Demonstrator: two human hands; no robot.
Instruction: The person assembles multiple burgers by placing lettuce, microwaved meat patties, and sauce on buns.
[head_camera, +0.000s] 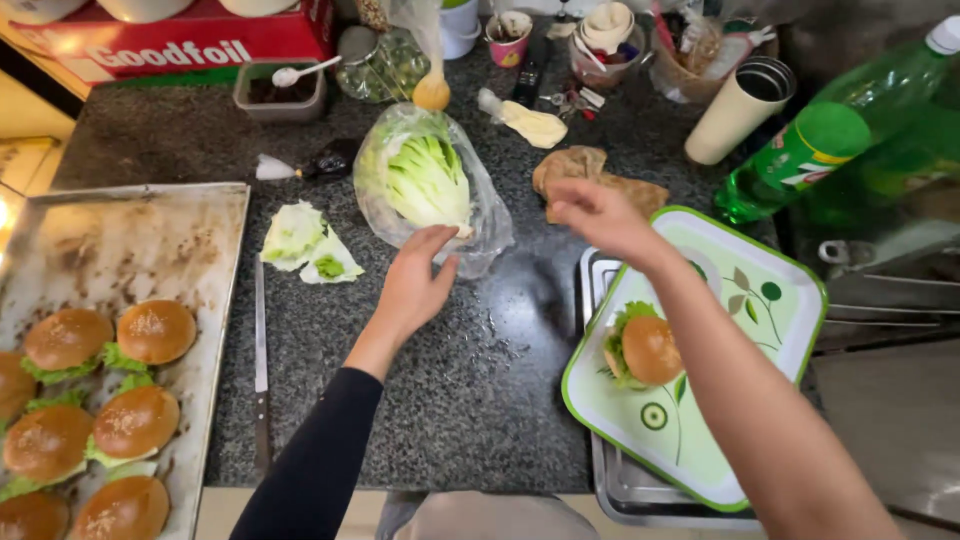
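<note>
Left hand: the left hand (415, 285) sits in the centre of the frame, on a dark-sleeved arm that comes up from the bottom edge. Its fingers are spread loosely and hold nothing; the fingertips (437, 238) rest against the lower edge of the plastic bag.
Right hand: the right hand (598, 215) hangs in the air right of centre, on a bare forearm that runs in from the lower right corner. It is slightly blurred. The fingers curl downward, partly open, and I see nothing pinched between them.
Lettuce: the lettuce head (425, 180) lies inside a clear plastic bag (487, 225) on the dark speckled counter (480, 380), just above centre, cut face turned toward the camera.
Loose leaves: a few torn lettuce leaves (305, 243) lie on the counter left of the bag, apart from it.
Knife: a long knife (261, 370) lies on the counter, pointing up the frame, between the baking tray and the left arm.
Green tray: a pale green tray (760, 300) with a leaf pattern sits at lower right, tilted, over a metal tray. One burger (645, 350) with lettuce under its bun stands on it, below the right forearm.
Baking tray: a worn metal baking tray (140, 240) fills the left side, with several finished burgers (110, 400) crowded in its lower part.
Green bottle: a green plastic bottle (840, 140) lies at upper right, well apart from both hands.
</note>
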